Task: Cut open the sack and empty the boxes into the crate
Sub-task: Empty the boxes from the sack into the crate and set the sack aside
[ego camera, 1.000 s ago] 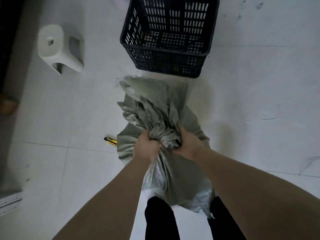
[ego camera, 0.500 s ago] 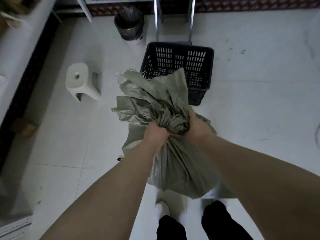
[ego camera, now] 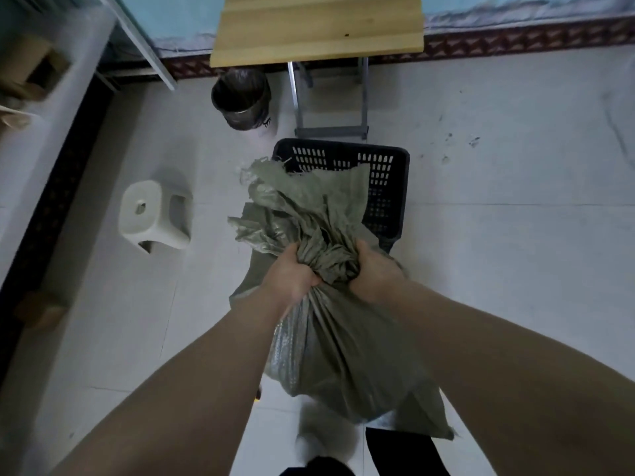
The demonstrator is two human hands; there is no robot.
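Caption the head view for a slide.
Left hand and right hand grip a grey-green woven sack by its neck before a black plastic crate.

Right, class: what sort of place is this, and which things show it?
Probably a storeroom or workroom: a tiled floor, a plastic crate, a lined bin by a table, and cartons at the left.

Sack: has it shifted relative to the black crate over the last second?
Yes. The sack has come toward the crate; its loose top now overlaps the near rim.
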